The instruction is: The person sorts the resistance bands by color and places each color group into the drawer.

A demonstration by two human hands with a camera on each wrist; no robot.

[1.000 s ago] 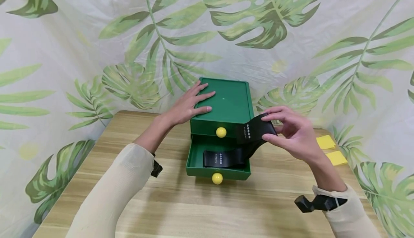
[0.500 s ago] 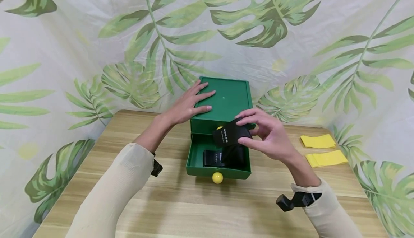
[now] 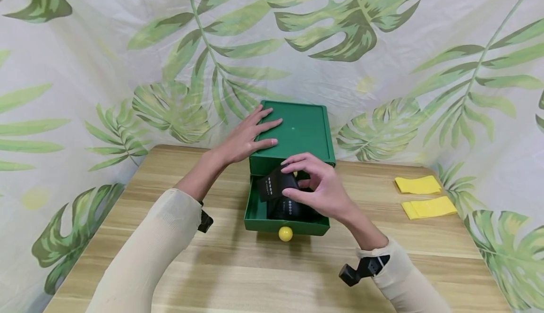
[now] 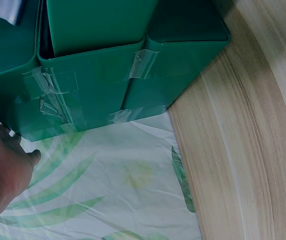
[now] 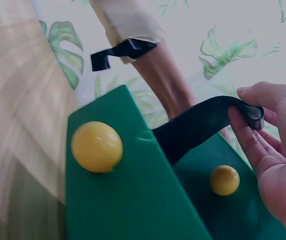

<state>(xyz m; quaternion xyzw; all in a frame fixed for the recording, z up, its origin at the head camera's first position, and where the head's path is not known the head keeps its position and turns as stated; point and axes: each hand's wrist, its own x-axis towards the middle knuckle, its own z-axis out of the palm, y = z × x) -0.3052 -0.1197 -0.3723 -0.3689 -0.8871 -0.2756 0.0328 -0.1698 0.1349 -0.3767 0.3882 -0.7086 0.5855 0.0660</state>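
My left hand (image 3: 250, 138) rests with spread fingers on the top left of a green two-drawer box (image 3: 303, 129). The lower drawer (image 3: 259, 226) is pulled out. Over it, my right hand (image 3: 318, 183) pinches a black resistance loop band (image 3: 272, 185) printed with white dots and lettering. In the right wrist view, thumb and fingers grip the folded end of the band (image 5: 198, 120), which runs down behind the drawer front (image 5: 127, 190). Dark band material lies in the drawer below, partly hidden by my right hand.
Two folded yellow bands (image 3: 418, 185) lie on the wooden table (image 3: 212, 266) to the right. A yellow knob (image 3: 285, 233) sticks out from the lower drawer's front. Close behind the box hangs a leaf-print cloth (image 3: 238, 48).
My right hand has moved left and slightly down, carrying the black band's raised end from the box's right side to over the open drawer. My left hand has stayed on the box.
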